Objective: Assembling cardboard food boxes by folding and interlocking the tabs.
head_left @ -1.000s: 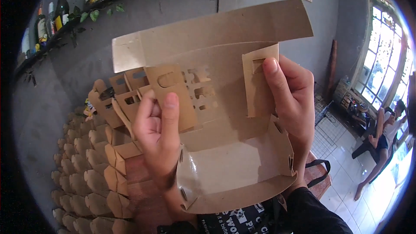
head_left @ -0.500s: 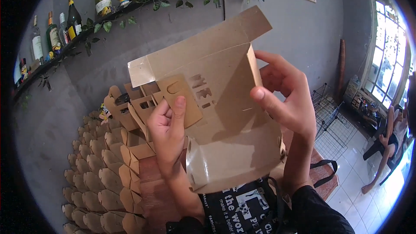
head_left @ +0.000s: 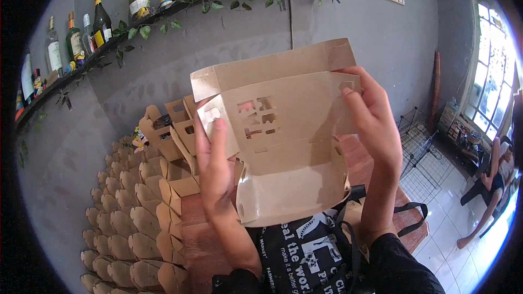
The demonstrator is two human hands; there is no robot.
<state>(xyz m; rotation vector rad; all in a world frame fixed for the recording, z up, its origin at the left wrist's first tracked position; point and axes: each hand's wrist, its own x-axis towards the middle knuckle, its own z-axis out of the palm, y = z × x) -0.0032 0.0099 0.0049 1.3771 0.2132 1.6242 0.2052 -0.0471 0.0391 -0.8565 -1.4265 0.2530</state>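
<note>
A partly folded brown cardboard box (head_left: pixel 302 103) is held up in front of me, its inside facing me. Cut-out shapes pierce its back panel, and a long top flap (head_left: pixel 272 62) rises above it. My left hand (head_left: pixel 212 158) is closed on the left side flap (head_left: pixel 224 136), thumb in front and fingers mostly hidden behind. At the other end my right hand (head_left: pixel 376 125) grips the right side flap (head_left: pixel 344 117), thumb pressed near its slot. The lower panel (head_left: pixel 294 190) with curved slotted sides hangs above my black printed apron (head_left: pixel 305 256).
Many folded cardboard boxes (head_left: pixel 131 223) stand in rows at the left, beside more cardboard pieces (head_left: pixel 177 130) on the reddish table (head_left: pixel 199 239). A shelf (head_left: pixel 180 2) of bottles and figurines runs along the wall. At the right are a wire rack (head_left: pixel 422 152) and another person (head_left: pixel 490 185).
The box has tipped more level and lower in view. Its left flap has swung outward under my left thumb; the right flap has opened toward me under my right thumb.
</note>
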